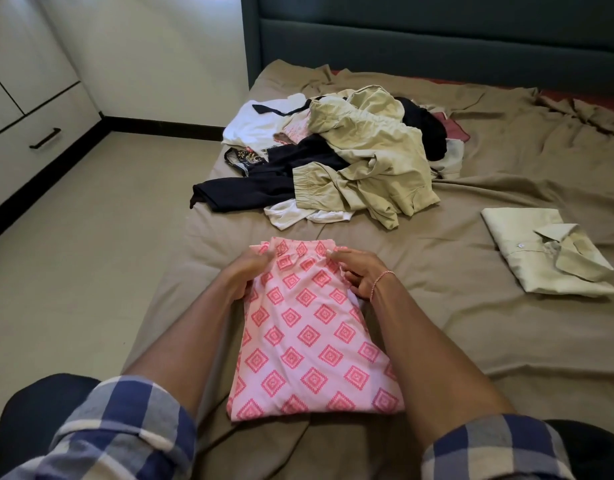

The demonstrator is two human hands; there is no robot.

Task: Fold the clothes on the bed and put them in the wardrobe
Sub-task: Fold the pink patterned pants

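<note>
A pink garment with a darker pink diamond print (309,341) lies folded lengthwise on the bed in front of me. My left hand (245,273) grips its far left corner near the waistband, fingers curled into the cloth. My right hand (359,273) grips the far right corner the same way. Beyond it sits a heap of unfolded clothes (336,154): beige, black and white pieces. A folded pale green shirt (540,252) lies flat to the right.
The bed has a rumpled tan sheet (489,341) and a dark teal headboard (437,36). White wardrobe doors and a drawer with a black handle (44,138) stand at the left across the beige floor (73,271).
</note>
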